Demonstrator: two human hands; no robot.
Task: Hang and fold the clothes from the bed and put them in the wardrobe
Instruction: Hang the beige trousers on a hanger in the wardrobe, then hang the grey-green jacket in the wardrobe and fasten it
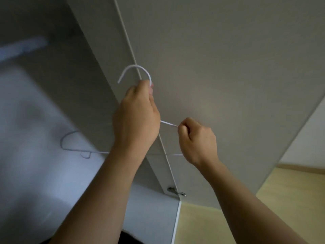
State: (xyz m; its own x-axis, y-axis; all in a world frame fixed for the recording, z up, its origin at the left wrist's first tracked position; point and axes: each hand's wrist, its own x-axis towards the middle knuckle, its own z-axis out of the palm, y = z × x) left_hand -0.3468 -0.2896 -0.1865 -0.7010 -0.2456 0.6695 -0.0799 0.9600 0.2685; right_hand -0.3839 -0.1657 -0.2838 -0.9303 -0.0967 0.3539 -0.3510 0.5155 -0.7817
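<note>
1. Both hands are clamped on one thin white wire clothes hanger in the head view. The left hand grips the neck just under the hook, and the right hand pinches the right shoulder wire.
2. The hanger is held up in front of the person, hook uppermost, with its long axis running left to right. It carries no garment.
3. The open pale grey wardrobe lies left of the hook. A blurred pale bar, judged to be the rail, sits up and left, well apart. The left hand is nearer it.
4. The flat grey wardrobe door stands behind the hands.
5. The hanger's neck is hidden inside the left fist, and its left end shows only faintly. The bed and the clothes are out of view.
</note>
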